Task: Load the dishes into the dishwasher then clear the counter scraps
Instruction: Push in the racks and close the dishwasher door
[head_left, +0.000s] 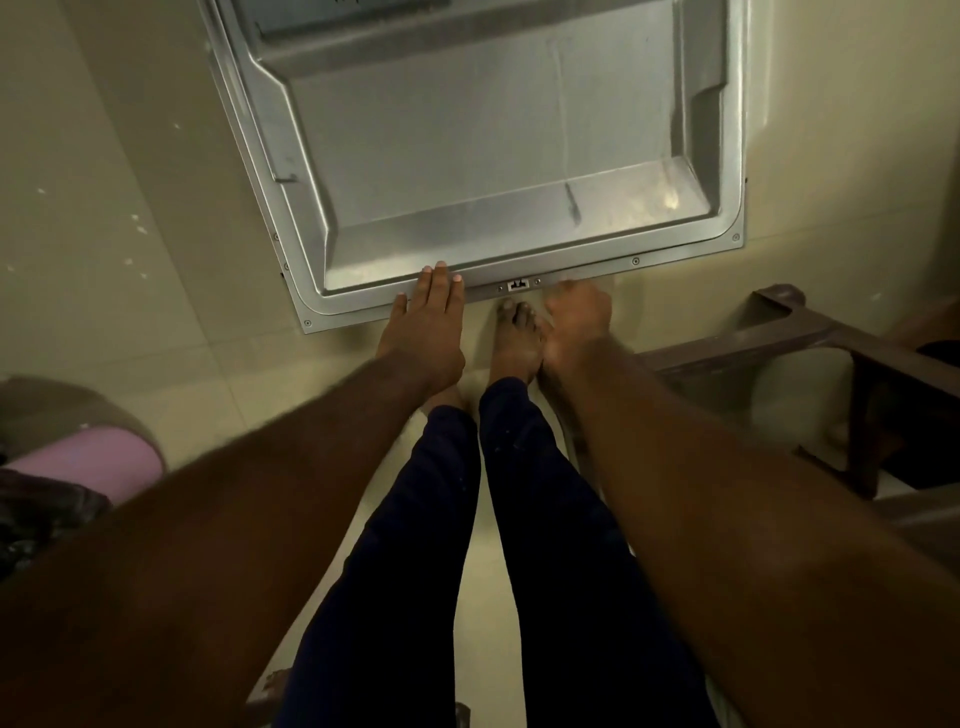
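Dishwasher door (493, 156) lies open and level, steel inner face up, front edge at the person's feet. Left hand (428, 325) rests flat on that rim, fingers straight and together, left of the latch (518, 285). Right hand (576, 317), right of the latch, is motion-blurred; grip cannot be told. Judgement: door stiff, hinged, fairly heavy, smooth; take the front rim either side of the latch.
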